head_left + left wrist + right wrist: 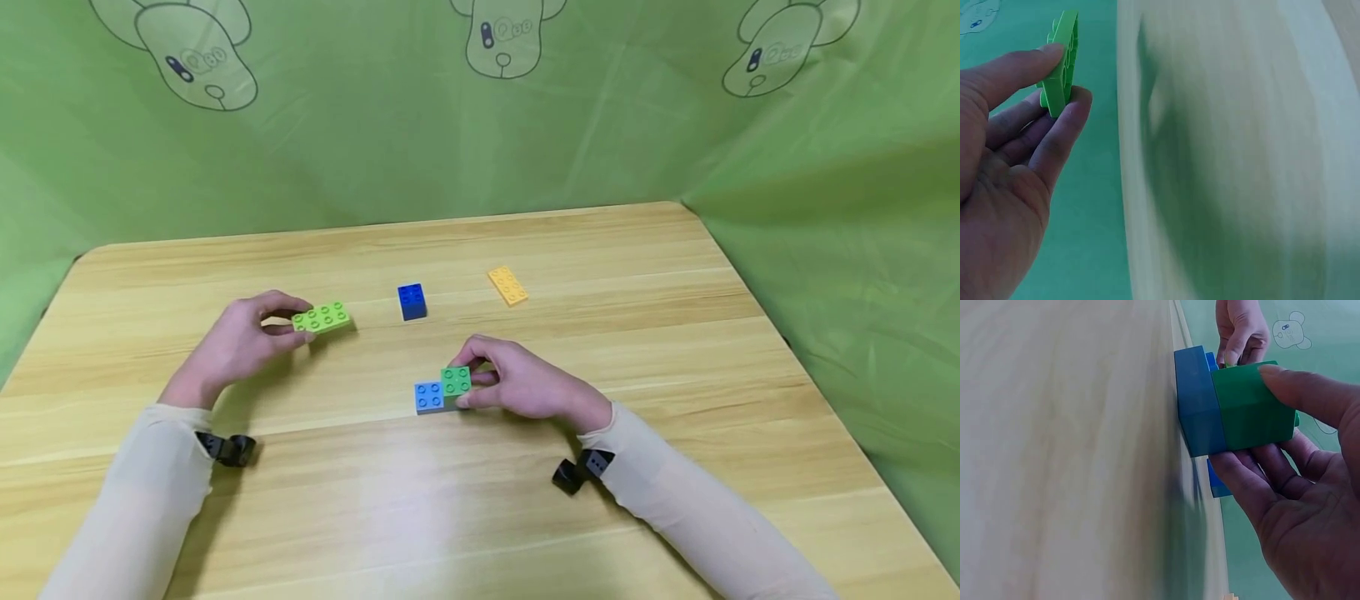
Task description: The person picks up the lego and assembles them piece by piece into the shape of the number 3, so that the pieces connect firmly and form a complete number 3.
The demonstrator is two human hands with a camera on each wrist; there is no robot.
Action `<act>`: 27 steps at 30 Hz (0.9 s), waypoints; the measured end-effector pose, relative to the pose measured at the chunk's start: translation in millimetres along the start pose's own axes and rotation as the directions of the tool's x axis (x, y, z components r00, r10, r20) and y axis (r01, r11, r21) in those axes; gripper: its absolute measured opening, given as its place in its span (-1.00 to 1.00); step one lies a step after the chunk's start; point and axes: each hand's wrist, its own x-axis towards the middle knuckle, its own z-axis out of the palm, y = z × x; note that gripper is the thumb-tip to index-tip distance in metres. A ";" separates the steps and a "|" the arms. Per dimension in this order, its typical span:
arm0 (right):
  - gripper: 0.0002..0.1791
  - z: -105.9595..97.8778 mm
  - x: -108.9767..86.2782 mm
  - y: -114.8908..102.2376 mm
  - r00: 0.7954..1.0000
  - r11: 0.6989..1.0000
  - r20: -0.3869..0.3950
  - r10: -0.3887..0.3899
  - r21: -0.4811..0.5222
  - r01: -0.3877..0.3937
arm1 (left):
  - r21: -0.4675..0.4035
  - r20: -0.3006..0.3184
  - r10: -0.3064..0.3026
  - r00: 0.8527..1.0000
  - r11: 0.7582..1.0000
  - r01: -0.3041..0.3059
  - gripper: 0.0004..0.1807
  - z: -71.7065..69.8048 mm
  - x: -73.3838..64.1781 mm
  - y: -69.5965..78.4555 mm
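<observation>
Nearest my head camera are two pale sleeves: the left sleeve (pixel 127 508) and the right sleeve (pixel 697 517), each with a small black device (pixel 232 451) (pixel 570 477) at its cuff. Out of them come the person's hands, and I see both grasping something. The left hand (pixel 243 337) pinches a lime brick (pixel 321 317) between thumb and fingers; my left wrist view shows it held clear of the counter (pixel 420 533), its shadow falling apart from it. The right hand (pixel 532 383) grips a green brick (pixel 456 382), thumb on one side and fingers on the other. That green brick sits on the right-hand part of a light blue brick (pixel 429 396), whose four bare studs show to the left. I cannot tell from my feeds whether the light blue brick touches the counter.

Farther out, I have a dark blue brick (pixel 412 302) standing on the counter, beyond the stacked pair and to the right of the lime one. An orange plate (pixel 507 286) lies flat, studs up and set aslant, farther right. Behind the wood-grained counter, I see a green cloth (pixel 412 150) with outlined cartoon heads along the top.
</observation>
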 end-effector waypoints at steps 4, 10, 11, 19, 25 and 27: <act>-0.66 -0.2 -0.5 1.2 1.000 1.000 0.001 0.003 0.000 -0.003 | -0.014 0.005 0.017 1.000 1.000 -0.017 -0.56 2.9 -1.2 3.7; -0.66 -0.7 0.3 2.3 1.000 1.000 0.005 -0.002 -0.012 0.002 | 0.005 -0.018 0.042 0.999 0.999 -0.042 -0.58 5.8 -5.3 13.2; -0.66 -0.8 0.5 2.4 1.000 1.000 0.005 -0.003 -0.016 0.003 | 0.007 -0.021 0.045 0.999 0.999 -0.045 -0.58 6.1 -5.9 14.8; -0.66 -2.0 1.0 3.0 1.000 1.000 -0.001 -0.009 -0.013 0.009 | 0.010 -0.020 0.023 1.000 1.000 -0.023 -0.57 6.1 -7.8 23.1; -0.66 -0.5 0.0 2.7 1.000 1.000 0.004 -0.018 0.025 0.018 | -0.007 -0.042 0.049 0.998 0.999 -0.049 -0.59 9.4 -11.4 22.1; -0.66 -0.1 -0.1 2.7 1.000 0.999 0.007 -0.019 0.033 0.018 | -0.025 -0.047 0.058 0.997 0.998 -0.059 -0.60 10.5 -13.2 22.0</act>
